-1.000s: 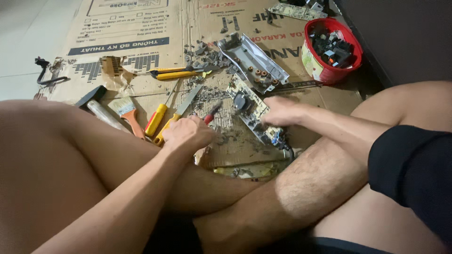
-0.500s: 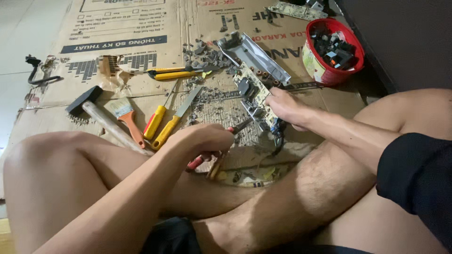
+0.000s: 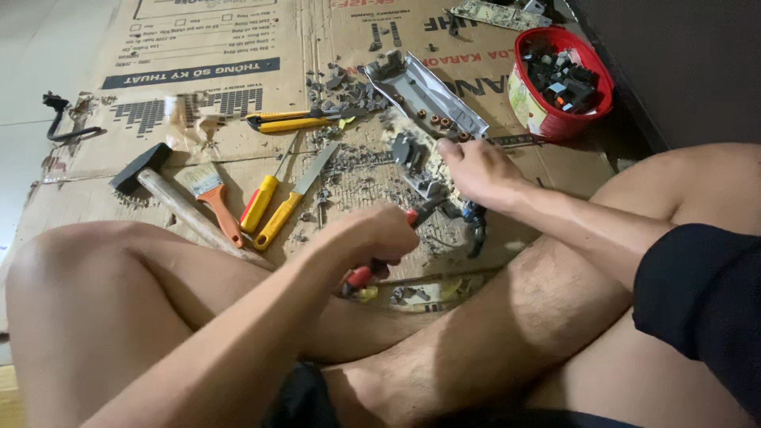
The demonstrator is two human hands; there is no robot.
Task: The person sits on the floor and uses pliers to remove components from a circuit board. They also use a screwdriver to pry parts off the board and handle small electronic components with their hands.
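The left hand is clenched on red-handled pliers whose nose reaches toward one o'clock at the circuit board, pinned by the right hand; best results likely need firm pinning and short, controlled pulls.

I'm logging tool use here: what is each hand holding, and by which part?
The left hand grips red-handled pliers by the handles. The right hand presses on the circuit board at its far end.
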